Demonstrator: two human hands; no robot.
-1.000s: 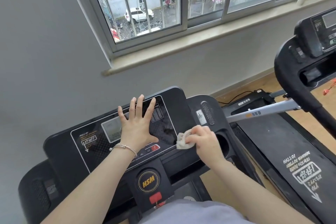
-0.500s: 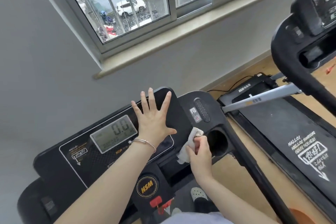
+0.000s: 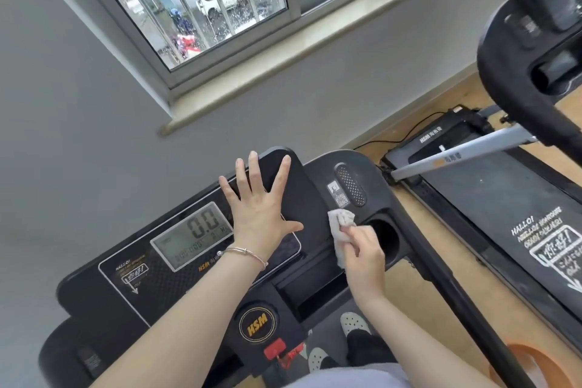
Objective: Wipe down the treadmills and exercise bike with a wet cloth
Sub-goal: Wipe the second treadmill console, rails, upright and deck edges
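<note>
Step in hand, in my judgement: wiping the console of the near treadmill [image 3: 132, 290], a black plastic machine with an orange-lettered control panel and a grey rectangular LCD display [image 3: 192, 235] reading zeros. The work now sits on the console's right side.

Left hand [image 3: 261, 211]: fingers straight and fanned wide, laid over the glossy black upper-right part of the panel, just right of the display. I cannot tell whether the palm bears down or only hovers. A thin metal bracelet [image 3: 245, 253] sits at the wrist.

Right hand [image 3: 365, 255]: fingers curled, pinching the small crumpled off-white cloth [image 3: 338, 230] between thumb and fingertips. The cloth lies against the console between the panel edge and the round black cup-holder recess [image 3: 385, 238], just below the oval perforated speaker grille [image 3: 350, 184]. It sits beside the left thumb but apart from it.

Next move, as I assess it: carry the cloth over the grille and down into the recess, which calls for a bunched cloth and a turning wrist.

Outstanding: the second treadmill [image 3: 504, 198], black-decked with a grey upright, well to the right. I see no exercise bike in view.
</note>
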